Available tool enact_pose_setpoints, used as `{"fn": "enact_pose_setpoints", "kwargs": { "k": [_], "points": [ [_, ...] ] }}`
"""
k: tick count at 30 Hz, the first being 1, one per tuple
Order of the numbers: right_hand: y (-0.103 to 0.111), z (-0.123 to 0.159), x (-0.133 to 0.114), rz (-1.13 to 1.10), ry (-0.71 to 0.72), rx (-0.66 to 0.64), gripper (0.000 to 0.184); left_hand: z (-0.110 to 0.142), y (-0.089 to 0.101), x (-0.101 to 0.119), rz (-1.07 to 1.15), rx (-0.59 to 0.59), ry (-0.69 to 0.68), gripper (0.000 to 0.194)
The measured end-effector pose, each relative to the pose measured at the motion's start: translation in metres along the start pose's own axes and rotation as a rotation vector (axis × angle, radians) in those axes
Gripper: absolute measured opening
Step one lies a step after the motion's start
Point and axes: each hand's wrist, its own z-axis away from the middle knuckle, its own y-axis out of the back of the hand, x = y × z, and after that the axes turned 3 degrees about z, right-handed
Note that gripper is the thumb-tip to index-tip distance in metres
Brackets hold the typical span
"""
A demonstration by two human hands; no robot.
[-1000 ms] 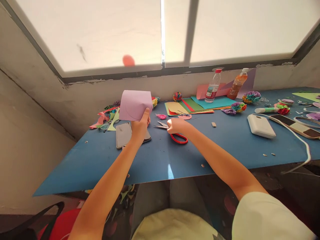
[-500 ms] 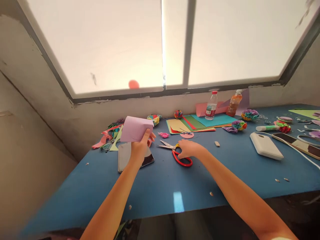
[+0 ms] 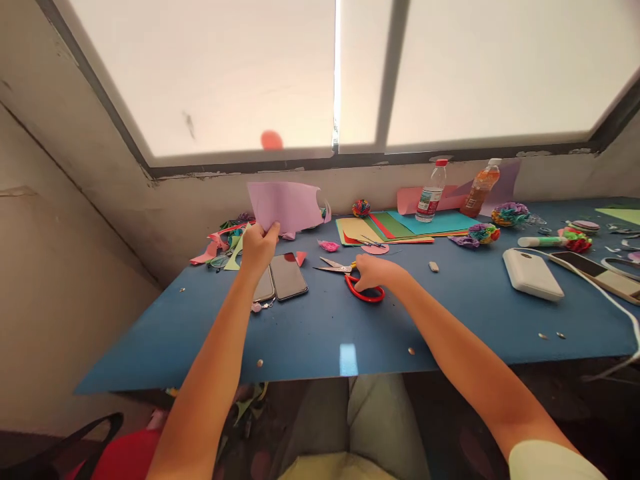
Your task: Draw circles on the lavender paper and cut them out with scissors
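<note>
My left hand (image 3: 259, 248) is closed on the lower left corner of a pale purple sheet of paper (image 3: 286, 207), holding it up above two phones (image 3: 280, 278) that lie on the blue table (image 3: 320, 327). My right hand (image 3: 376, 272) rests on the red handles of a pair of scissors (image 3: 353, 279), fingers curled over them; the blades point left and lie on the table. A small pink paper scrap (image 3: 329, 246) sits just beyond the scissors.
Paper offcuts (image 3: 220, 247) are heaped at the back left. A stack of coloured sheets (image 3: 395, 227), two bottles (image 3: 431, 192), paper flowers (image 3: 480, 233), a glue stick (image 3: 537, 241) and a white power bank (image 3: 533, 275) with cable lie to the right.
The purple sheet has been raised and unfolded, now held by its corner. My right hand has stayed on the scissor handles. The camera view has shifted.
</note>
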Motion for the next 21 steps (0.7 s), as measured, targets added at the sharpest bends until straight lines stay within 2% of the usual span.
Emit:
{"fn": "enact_pose_setpoints", "kwargs": {
  "k": [5,9,11,12,14,16,17,19,21],
  "points": [
    [-0.004,-0.001,-0.007,0.031,-0.002,0.089,0.039,-0.007,0.002,-0.009,0.132,-0.038,-0.005,0.03],
    [-0.008,-0.01,-0.005,0.0,-0.052,0.305,0.035,-0.005,0.007,-0.002,0.257,-0.114,0.022,0.028],
    [-0.007,-0.015,0.001,-0.041,-0.084,0.413,0.025,-0.003,0.01,0.004,0.379,-0.123,0.02,0.024],
    [-0.006,-0.016,0.004,-0.107,-0.087,0.492,0.019,-0.002,0.012,0.007,0.43,-0.128,0.029,0.022],
    [-0.003,-0.016,0.006,-0.365,-0.028,0.742,0.014,0.0,0.015,0.011,0.465,-0.139,0.079,0.017],
    [-0.001,-0.013,0.002,-0.748,0.132,1.028,0.026,0.001,0.017,0.013,0.432,-0.162,0.158,0.016],
    [-0.001,-0.011,-0.003,-0.927,0.225,1.125,0.033,0.001,0.017,0.013,0.411,-0.169,0.193,0.018],
    [-0.001,-0.006,-0.013,-1.164,0.348,1.173,0.042,0.001,0.017,0.013,0.388,-0.176,0.237,0.022],
    [-0.003,-0.002,-0.022,-1.298,0.391,1.106,0.047,0.0,0.016,0.011,0.385,-0.165,0.261,0.024]
  ]
}}
